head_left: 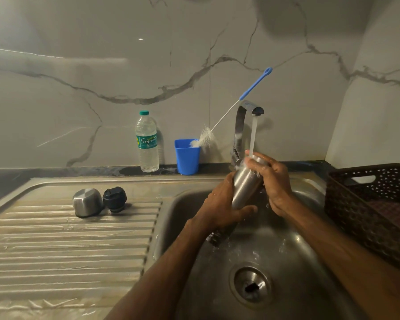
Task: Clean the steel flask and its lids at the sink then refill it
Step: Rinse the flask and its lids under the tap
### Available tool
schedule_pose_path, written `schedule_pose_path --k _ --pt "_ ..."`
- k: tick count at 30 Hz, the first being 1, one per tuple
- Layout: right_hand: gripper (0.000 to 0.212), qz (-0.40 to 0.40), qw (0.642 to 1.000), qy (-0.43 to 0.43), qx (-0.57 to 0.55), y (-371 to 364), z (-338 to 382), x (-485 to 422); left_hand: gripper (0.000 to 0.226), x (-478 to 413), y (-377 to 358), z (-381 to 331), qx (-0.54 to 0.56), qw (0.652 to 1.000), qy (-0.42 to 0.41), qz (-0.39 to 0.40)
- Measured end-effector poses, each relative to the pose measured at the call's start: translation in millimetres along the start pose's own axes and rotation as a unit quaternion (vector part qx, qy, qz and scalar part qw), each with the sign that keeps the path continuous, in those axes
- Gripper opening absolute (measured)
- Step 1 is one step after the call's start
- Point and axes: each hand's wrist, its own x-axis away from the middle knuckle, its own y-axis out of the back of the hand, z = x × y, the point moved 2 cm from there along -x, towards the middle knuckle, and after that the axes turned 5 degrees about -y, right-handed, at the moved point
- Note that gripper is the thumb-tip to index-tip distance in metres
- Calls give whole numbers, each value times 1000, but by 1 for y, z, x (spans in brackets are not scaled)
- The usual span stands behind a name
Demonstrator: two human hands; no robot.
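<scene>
Nearest is the sink (298, 245), its bowl wet and splashed around the drain (252, 285). Above the bowl's far half both hands hold the flask (245, 183), tilted with its upper end under the water. The left hand (222, 204) grips the lower body, fingers curled round it and thumb across the front. The right hand (275, 181) wraps the upper end, fingers closed over it. The flask's lower end looks dark; I cannot tell whether that is its mouth.

On the draining board (67, 250), near its far edge, the steel cap (87, 202) stands mouth down with the black stopper (114, 199) just beside it on the right. At the sink's right edge sits a dark woven basket (365, 204).

Further back the tap (243, 121) runs, its stream (253, 132) landing on the right hand's fingers and the flask. Along the back edge of the table (56, 172) a blue cup (187, 158) holds a bottle brush (203, 137), which leans toward the tap. A plastic water bottle (147, 144), capped and nearly full, stands left of the cup.

I judge the task about midway: the flask is open and its outside is being washed or rinsed. Whether the lids are already clean cannot be told. Refilling and closing are left, likely from that bottle.
</scene>
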Motion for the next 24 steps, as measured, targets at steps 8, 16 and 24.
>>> schedule_pose_path --k 8,16,24 --pt "30 -80 986 -124 -80 32 4 -20 59 -8 23 41 53 998 8 -17" --pt "70 151 948 -246 132 46 -10 4 53 -2 53 31 328 877 57 -347" --pt "96 278 892 -149 323 26 2 39 42 -15 30 21 319 895 133 -283"
